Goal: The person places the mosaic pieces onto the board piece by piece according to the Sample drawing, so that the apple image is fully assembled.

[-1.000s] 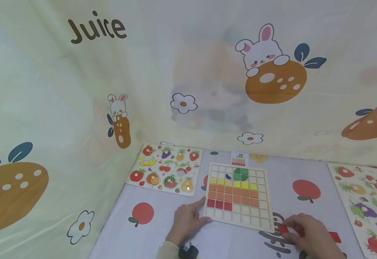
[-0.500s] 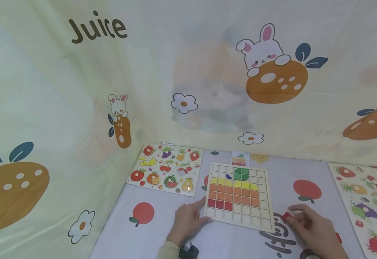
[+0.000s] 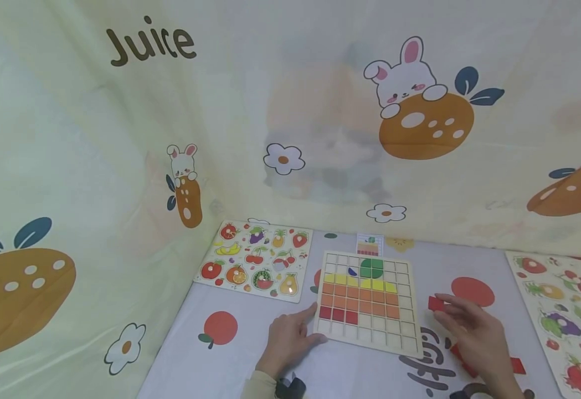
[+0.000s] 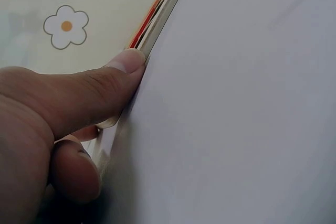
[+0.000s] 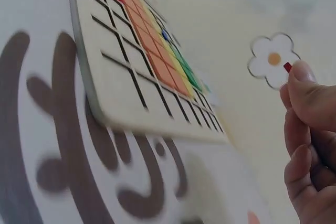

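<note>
A pale cream curtain [image 3: 230,100] hung behind and at left, printed with the dark word "Juice" [image 3: 152,44], white rabbits [image 3: 404,80] on orange-brown fruits [image 3: 410,143], and outlined flowers [image 3: 283,159]. Below, a pale tablecloth [image 3: 200,366] bore printed red apples [image 3: 221,328]. A fruit-picture board [image 3: 242,261] lay back left; another fruit-picture board [image 3: 571,302], partly cut off, lay far right.

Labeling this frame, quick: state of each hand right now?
Left hand: open, touching the edge of the grid board.
Right hand: closed, pinching a red tile.
</note>
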The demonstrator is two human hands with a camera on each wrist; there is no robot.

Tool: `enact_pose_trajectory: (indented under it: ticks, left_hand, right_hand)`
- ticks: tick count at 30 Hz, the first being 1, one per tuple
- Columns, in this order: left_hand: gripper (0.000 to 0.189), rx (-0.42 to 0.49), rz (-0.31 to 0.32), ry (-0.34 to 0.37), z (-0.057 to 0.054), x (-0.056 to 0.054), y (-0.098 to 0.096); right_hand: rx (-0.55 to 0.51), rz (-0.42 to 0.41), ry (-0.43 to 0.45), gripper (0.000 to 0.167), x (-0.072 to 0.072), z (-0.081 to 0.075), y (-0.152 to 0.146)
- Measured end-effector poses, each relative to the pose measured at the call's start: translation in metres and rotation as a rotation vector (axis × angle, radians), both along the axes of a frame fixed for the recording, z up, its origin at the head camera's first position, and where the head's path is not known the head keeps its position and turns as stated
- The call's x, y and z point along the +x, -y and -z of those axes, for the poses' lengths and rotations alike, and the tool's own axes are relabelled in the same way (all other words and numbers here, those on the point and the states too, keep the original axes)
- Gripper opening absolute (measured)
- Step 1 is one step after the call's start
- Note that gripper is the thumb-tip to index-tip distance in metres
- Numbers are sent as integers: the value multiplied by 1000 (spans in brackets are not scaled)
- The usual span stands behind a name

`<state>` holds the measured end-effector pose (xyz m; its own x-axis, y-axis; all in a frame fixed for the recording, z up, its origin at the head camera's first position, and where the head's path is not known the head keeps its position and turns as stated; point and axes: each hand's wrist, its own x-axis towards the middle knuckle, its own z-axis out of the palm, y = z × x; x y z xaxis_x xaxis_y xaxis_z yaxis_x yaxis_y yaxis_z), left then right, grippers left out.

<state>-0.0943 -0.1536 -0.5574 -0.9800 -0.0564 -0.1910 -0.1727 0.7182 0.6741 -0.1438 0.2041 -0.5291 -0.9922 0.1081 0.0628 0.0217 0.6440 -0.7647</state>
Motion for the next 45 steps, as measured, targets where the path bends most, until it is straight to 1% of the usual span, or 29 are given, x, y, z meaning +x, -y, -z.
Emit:
enact_pose_trajectory:
  ticks: [3, 8, 10, 12, 15, 19, 22, 30, 34, 39, 45]
  left_hand:
    - [72, 5, 1, 4, 1, -1, 0]
    - [72, 4, 6, 0, 4, -2, 1]
    - [72, 0, 7, -6, 5, -2, 1]
    - [72, -4, 5, -4, 5, -2, 1]
    - [72, -6, 1, 1, 5, -2, 2]
    - [72, -4, 1, 10, 5, -2, 2]
    - [72, -7, 1, 9, 5, -2, 3]
    - [73, -20, 0, 6, 4, -2, 2]
    - [73, -19, -3, 11, 3, -1, 2]
    - [73, -10, -8, 25, 1, -1, 1]
    - [72, -8, -9, 27, 0, -1, 0]
  right_hand:
    - [-18, -5, 8, 43, -2, 0, 16]
    - [-65, -64, -66, 36, -6, 4, 43]
    - [-68, -93, -61, 36, -7, 8, 52]
    - [-48, -125, -37, 37, -7, 12, 60]
    - [5, -200, -13, 38, -6, 17, 72]
    - [83, -305, -32, 32, -6, 22, 84]
    - [124, -342, -28, 29, -5, 22, 91]
    - [183, -355, 29, 30, -5, 21, 100]
    - [177, -349, 26, 30, -3, 20, 100]
    - [167, -330, 8, 21, -3, 18, 100]
    - [199, -309, 0, 19, -5, 21, 102]
